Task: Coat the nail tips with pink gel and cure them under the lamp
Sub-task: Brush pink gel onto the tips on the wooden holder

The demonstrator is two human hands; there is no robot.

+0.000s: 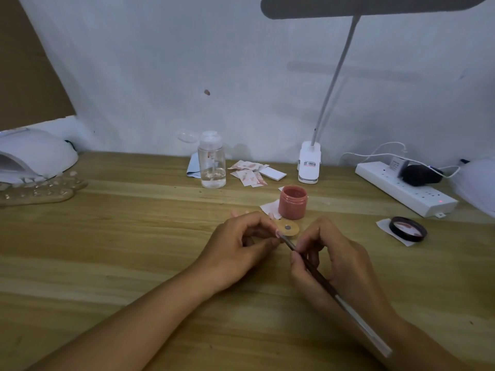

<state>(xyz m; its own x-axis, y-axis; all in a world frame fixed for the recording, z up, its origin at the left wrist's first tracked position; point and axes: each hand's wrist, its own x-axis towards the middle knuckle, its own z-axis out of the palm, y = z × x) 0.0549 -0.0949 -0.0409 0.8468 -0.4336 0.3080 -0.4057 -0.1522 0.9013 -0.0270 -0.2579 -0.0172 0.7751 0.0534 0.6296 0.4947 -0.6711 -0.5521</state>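
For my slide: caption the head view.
Right hand sets brush to a nail tip the left hand holds, near gel jar.

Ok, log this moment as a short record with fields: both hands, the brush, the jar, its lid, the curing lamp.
left hand: pinches the wooden holder, a nail tip at its fingertips
right hand: grips the brush like a pen, bristle end at the nail tip
gel jar: pink, open, upright just behind the hands
lid: off, lying on paper to the right
curing lamp: far left, away from both hands
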